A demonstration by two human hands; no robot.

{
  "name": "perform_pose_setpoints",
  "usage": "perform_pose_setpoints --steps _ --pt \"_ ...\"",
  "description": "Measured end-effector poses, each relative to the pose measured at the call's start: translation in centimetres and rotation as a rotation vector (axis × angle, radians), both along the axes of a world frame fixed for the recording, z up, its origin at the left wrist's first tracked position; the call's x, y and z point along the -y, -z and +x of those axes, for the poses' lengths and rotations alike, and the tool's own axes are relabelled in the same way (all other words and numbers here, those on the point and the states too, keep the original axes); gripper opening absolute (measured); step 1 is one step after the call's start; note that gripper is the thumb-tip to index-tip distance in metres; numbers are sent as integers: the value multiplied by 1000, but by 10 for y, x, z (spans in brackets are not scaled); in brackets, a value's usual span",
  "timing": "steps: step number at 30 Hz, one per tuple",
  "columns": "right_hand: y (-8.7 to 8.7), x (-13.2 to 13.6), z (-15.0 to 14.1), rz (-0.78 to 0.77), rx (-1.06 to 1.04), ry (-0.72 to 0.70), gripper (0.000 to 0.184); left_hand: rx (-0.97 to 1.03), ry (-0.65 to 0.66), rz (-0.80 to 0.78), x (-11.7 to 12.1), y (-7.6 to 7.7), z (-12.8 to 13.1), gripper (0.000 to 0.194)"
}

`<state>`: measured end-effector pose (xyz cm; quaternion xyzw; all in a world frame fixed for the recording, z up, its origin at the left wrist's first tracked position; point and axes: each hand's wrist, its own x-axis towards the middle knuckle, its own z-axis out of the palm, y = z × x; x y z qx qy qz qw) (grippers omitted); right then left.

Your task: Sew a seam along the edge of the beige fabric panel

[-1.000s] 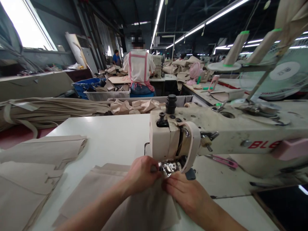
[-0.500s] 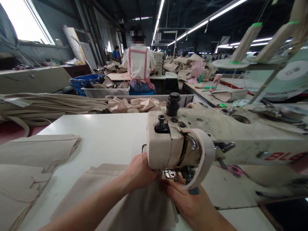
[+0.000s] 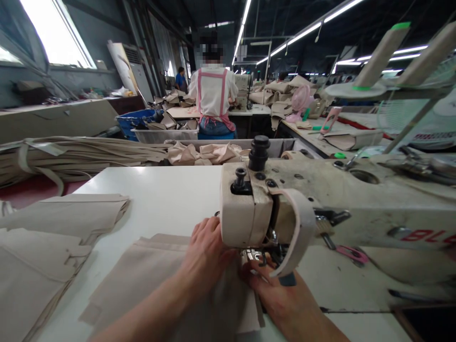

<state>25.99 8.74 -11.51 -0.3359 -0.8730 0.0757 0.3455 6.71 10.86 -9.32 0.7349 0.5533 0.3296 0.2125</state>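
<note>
My left hand (image 3: 204,256) lies palm-down on a beige fabric panel (image 3: 142,270), fingers stretched forward and loosely spread, just beside the head of an industrial sewing machine (image 3: 237,213). My right hand (image 3: 285,297) is at the panel's right edge, near the metal presser foot (image 3: 253,255); its fingertips are partly hidden, so I cannot tell whether they pinch. The panel lies on a white table (image 3: 167,190), stacked beige pieces (image 3: 35,270) to its left.

Just one head cam here, looking forward and kinda down across the white table (image 3: 160,190) from its near side, pretty close to the sewing machine (image 3: 242,209); the table's far edge crosses roughly mid-frame.
</note>
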Motion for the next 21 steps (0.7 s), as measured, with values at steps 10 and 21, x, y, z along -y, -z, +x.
perform_pose_setpoints --steps 10,21 --pt "22 55 -17 -1329 -999 192 67 241 -49 -291 72 22 9 46" --pt "7 48 -18 -1256 -872 292 52 296 116 -326 63 0 0 11"
